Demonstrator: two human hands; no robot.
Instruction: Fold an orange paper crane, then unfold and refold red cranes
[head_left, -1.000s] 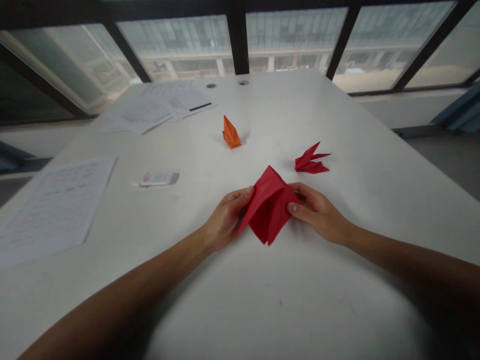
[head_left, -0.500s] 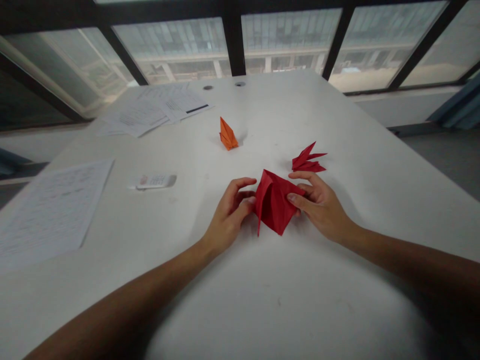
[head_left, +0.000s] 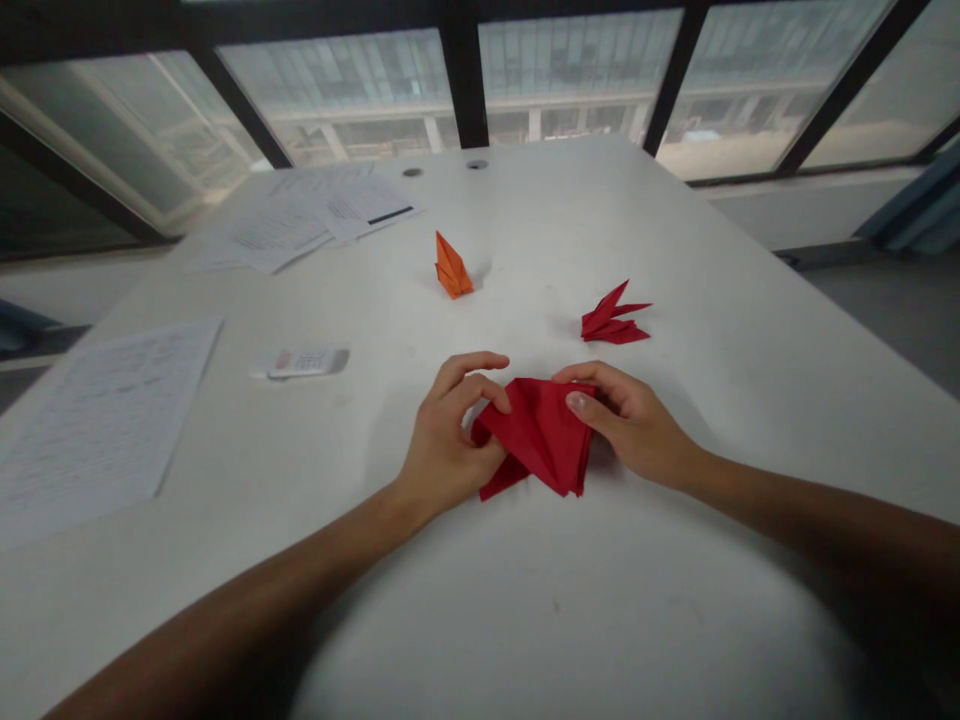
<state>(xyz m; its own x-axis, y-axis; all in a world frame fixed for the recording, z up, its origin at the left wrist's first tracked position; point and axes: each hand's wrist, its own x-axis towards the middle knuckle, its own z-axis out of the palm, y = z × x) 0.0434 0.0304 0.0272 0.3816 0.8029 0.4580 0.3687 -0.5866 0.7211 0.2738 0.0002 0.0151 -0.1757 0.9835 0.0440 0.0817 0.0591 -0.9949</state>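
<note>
A partly folded red paper (head_left: pixel 541 436) lies low on the white table (head_left: pixel 525 600) between my hands. My left hand (head_left: pixel 448 436) pinches its left edge with curled fingers. My right hand (head_left: pixel 628 420) grips its right side, thumb on top. A finished red origami piece (head_left: pixel 612 318) with pointed flaps rests just beyond my right hand. A small orange folded piece (head_left: pixel 451 268) stands further back.
A white remote-like device (head_left: pixel 301 361) lies left of my hands. Printed sheets (head_left: pixel 97 420) sit at the left edge, with more papers (head_left: pixel 315 215) at the far left. Windows with dark frames (head_left: pixel 465 80) run behind the table.
The red paper stood raised as a pointed shape between my hands; now it is pressed down flatter on the table, with both hands lower and closer around it.
</note>
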